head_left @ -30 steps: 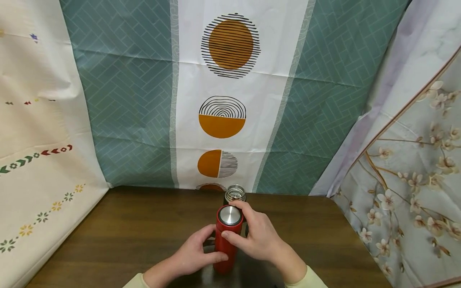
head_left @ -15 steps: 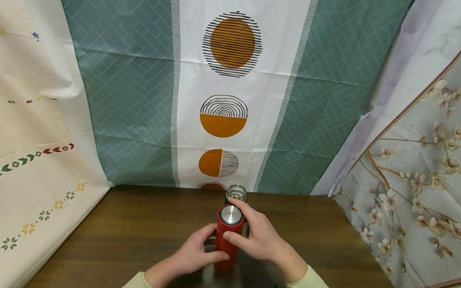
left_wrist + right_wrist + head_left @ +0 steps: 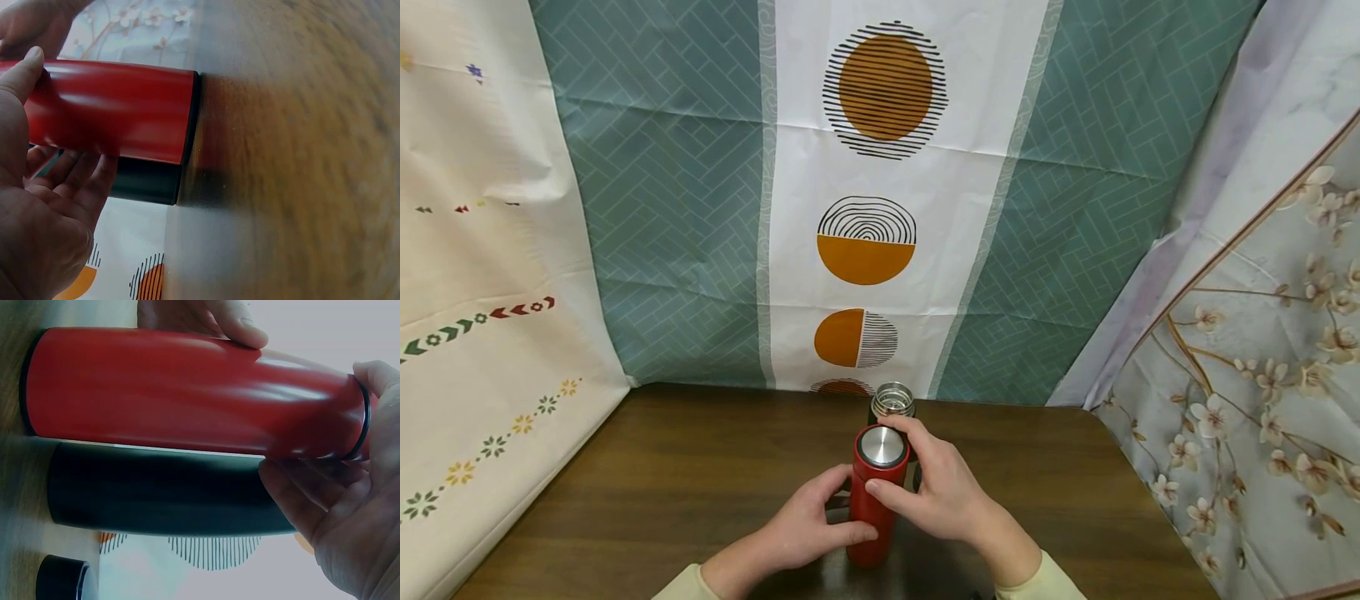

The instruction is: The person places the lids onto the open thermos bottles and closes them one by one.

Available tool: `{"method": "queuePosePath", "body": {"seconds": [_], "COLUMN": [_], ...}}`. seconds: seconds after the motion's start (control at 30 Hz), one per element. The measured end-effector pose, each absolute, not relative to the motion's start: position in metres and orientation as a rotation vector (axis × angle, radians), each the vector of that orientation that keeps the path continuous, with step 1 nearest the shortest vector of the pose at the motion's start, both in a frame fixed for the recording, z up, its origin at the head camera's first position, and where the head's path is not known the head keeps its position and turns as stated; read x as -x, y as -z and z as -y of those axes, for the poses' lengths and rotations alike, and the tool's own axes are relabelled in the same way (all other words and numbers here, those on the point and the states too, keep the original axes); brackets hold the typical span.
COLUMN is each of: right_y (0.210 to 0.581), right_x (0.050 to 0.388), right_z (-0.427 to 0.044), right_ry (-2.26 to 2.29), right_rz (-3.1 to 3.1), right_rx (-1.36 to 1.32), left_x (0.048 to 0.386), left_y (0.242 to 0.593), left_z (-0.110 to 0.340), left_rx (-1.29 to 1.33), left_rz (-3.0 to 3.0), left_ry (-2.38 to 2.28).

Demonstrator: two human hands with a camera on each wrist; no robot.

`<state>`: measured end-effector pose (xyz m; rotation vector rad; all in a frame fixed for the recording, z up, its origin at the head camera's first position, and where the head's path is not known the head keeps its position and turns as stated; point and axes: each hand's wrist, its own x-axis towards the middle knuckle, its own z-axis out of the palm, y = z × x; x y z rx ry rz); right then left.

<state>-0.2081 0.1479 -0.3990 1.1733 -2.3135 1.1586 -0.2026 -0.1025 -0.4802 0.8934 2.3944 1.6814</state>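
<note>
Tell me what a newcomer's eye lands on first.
Probably the red flask, upright at the head view's lower centre, gripped by the left hand and right hand. Next, the silvery open mouth of the dark flask behind it, then the orange circles on the white cloth above.

Red flask (image 3: 872,521) is standing upright on the table (image 3: 700,475), just in front of a dark flask (image 3: 162,490), its silver-topped lid (image 3: 882,447) facing up, base black-rimmed. Left hand (image 3: 805,521) is gripping its body; right hand (image 3: 942,492), its upper end.
</note>
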Motion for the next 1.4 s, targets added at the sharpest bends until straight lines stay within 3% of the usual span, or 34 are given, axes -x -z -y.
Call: {"method": "queuePosePath", "body": {"seconds": [1.4], "right_y": [0.3998], "right_x": [0.2096], "right_z": [-0.1472], "right_ry": [-1.124], "right_rz": [2.273], "right_rx": [-1.258], "left_x": [0.2028], "left_y": [0.4815], "left_z": [0.1012], "left_rx": [-0.904], "left_rz": [-2.403], "left_ry": [-1.691]}}
